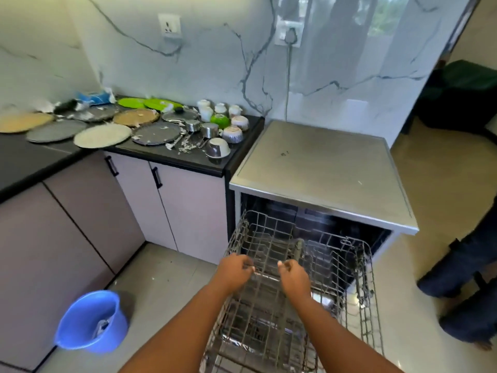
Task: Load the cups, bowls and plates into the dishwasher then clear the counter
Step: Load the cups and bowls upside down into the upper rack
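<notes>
1. Your left hand [236,270]: fingers curled together round the front wire of the wire rack [360,265].
2. Your right hand [291,275]: just beside the left, fingers curled on the same wire, thumb on top.
3. Wire rack: stands out in front of the open dishwasher [322,170].
4. Dishwasher: set against the right end of the counter [172,160].
5. Counter holds:
   - plates [102,135] in grey, tan and cream, spread along it
   - two green plates [150,103] at the back
   - bowls [217,148] upturned at the right end
   - white cups [205,110] behind the bowls
   - steel pots [209,130] between plates and bowls
6. Floor, left: blue bucket [91,321] beside the cabinets.
</notes>
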